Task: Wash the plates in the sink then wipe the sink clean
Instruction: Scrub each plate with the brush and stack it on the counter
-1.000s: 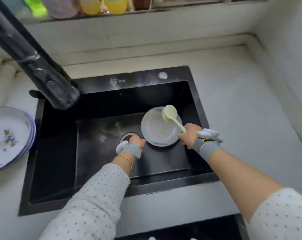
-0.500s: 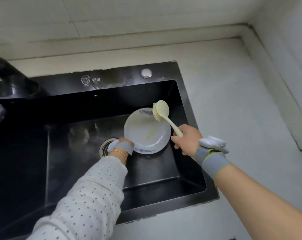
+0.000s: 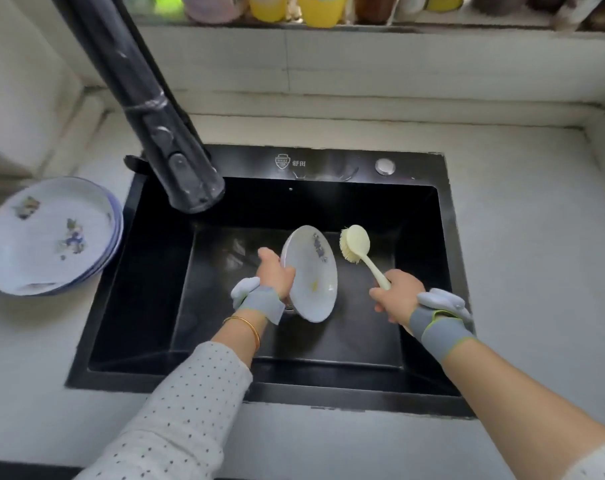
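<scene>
The left hand (image 3: 275, 273) gripped the plate (image 3: 311, 275) by its rim, holding it tilted on edge inside the sink (image 3: 329, 164), probably to present its yellow-smeared face to the brush (image 3: 354, 244). The right hand (image 3: 396, 296) was clamped on the brush handle, with the bristles just beside the plate. No other dish showed in the sink. A stack of plates (image 3: 48, 237) sat on the desk (image 3: 519, 237), left of the sink.

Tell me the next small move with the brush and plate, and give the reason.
Probably swing the brush leftward onto the plate and scrub the yellow smear. The left hand grips the plate tilted up in the sink, the smear shows on its face, and the right hand holds the brush beside the plate, bristles apart from it.
</scene>
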Available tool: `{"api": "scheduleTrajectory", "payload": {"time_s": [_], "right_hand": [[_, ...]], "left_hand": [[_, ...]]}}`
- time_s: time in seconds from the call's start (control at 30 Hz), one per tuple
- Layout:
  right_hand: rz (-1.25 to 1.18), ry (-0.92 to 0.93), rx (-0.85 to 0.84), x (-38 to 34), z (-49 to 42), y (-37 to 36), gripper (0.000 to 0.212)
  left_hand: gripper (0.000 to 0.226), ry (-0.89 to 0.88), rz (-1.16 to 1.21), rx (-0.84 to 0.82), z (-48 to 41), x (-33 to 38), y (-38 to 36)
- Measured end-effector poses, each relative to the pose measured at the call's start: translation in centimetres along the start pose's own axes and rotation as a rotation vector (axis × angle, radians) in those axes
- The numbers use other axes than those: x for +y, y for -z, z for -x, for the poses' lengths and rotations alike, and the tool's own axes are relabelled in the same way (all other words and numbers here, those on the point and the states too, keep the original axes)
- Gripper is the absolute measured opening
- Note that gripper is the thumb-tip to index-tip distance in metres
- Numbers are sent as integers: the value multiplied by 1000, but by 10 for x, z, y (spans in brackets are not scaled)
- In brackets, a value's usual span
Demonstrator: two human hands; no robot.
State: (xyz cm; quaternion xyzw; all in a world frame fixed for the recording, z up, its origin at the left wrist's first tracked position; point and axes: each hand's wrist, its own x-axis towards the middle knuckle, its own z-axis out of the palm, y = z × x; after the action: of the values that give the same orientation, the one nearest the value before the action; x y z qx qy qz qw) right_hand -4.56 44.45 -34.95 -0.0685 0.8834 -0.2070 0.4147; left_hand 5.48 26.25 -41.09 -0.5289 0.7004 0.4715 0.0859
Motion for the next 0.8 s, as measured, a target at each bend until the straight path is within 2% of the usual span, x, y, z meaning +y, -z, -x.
{"api": "scheduleTrajectory", "payload": {"time_s": [0.13,0.23,0.47,0.5,0.6,0.63,0.7,0.73,0.8], "right_hand": [[175,36,-48,-14,-12,-34,21],[185,139,-94,-45,4,-67,26],[62,284,-209,-91,38,-113,29],[112,305,-205,-95,38,-121,29],[460,329,-123,-94,41,-132,32],[512,328,-148,-91,46,-134,31],[448,323,-270,-91,68,-140,29],[314,308,-330,-95,82,-142,29],[98,237,-348,-103,91,-145,33]], "left_hand": [[40,-108,-264,92,23,-10,47],[38,-149,-293,154,38,-24,86],[42,-87,135,188,56,-60,126],[43,-93,199,205,58,-66,126],[44,-58,394,283,55,-80,121],[45,-30,433,298,54,-82,119],[48,7,420,302,52,-87,114],[48,7,408,304,54,-88,112],[48,23,450,272,52,-89,108]]}}
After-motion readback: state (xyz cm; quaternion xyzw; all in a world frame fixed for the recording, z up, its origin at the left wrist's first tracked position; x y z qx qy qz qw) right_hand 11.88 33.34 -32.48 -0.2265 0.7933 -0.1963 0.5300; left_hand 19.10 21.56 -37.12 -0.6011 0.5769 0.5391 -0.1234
